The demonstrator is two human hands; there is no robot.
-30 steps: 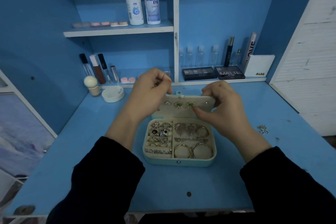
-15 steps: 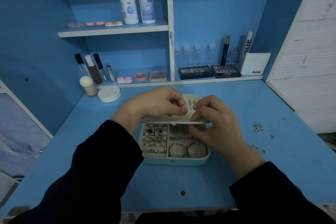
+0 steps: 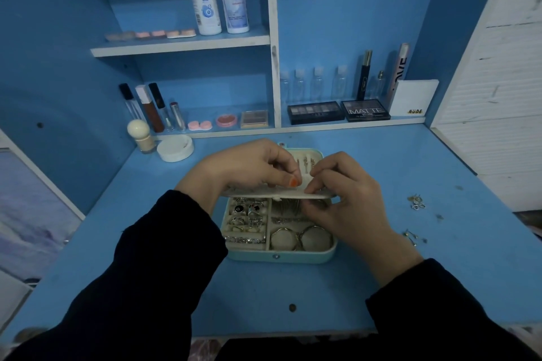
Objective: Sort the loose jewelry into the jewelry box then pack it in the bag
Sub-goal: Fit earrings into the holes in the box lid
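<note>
Pinching the earring panel (image 3: pixel 264 193), left hand (image 3: pixel 246 167) and right hand (image 3: pixel 349 202) have lowered it flat over the jewelry box (image 3: pixel 278 256).

The blue desk (image 3: pixel 381 173) carries an open mint box (image 3: pixel 278 256) at its middle. Loose earrings (image 3: pixel 417 203) lie near the right edge, with a second scatter (image 3: pixel 412 236) closer to the person. At the back left a round-topped brush (image 3: pixel 140 135) and a white jar (image 3: pixel 175 148) stand side by side. The lower shelf (image 3: pixel 352 125) holds lip tubes (image 3: pixel 152 108), a pink lens case (image 3: pixel 200 125), a blush (image 3: pixel 226 119), a tan palette (image 3: pixel 254 119), clear bottles (image 3: pixel 318 83), two dark palettes (image 3: pixel 315 111), a mascara (image 3: pixel 363 76) and a white carton (image 3: pixel 413 98). The upper shelf (image 3: pixel 176 48) holds two white bottles (image 3: pixel 205 6) and a row of pink pans (image 3: pixel 152 35).
</note>
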